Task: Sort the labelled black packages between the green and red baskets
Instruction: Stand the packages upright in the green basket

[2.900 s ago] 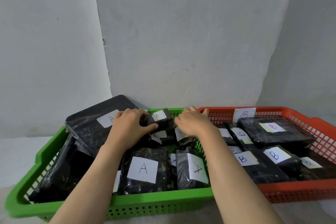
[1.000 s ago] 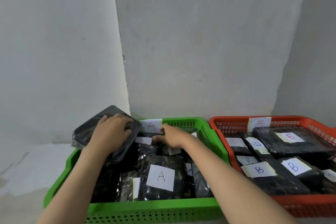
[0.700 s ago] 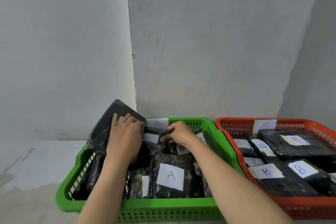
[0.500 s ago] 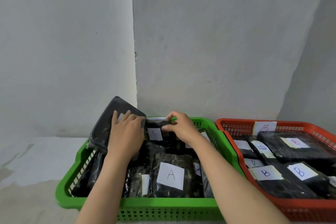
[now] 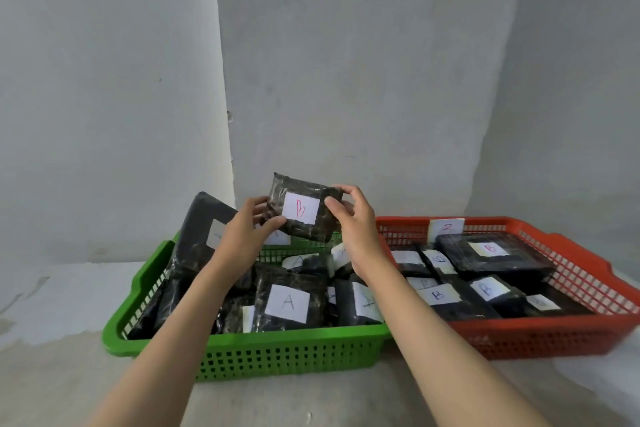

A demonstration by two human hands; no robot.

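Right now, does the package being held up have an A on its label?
No, the white label on the small black package, held by the left hand and right hand, shows a red B.

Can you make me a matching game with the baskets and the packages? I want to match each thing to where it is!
Things:
1. package with red B label
2. package with big A label
3. large flat B package

Places:
a. in the red basket
b. held up in both hands
c. at the front of the green basket

Pairs: 1-b, 2-c, 3-a. The left hand and right hand grip package 1.
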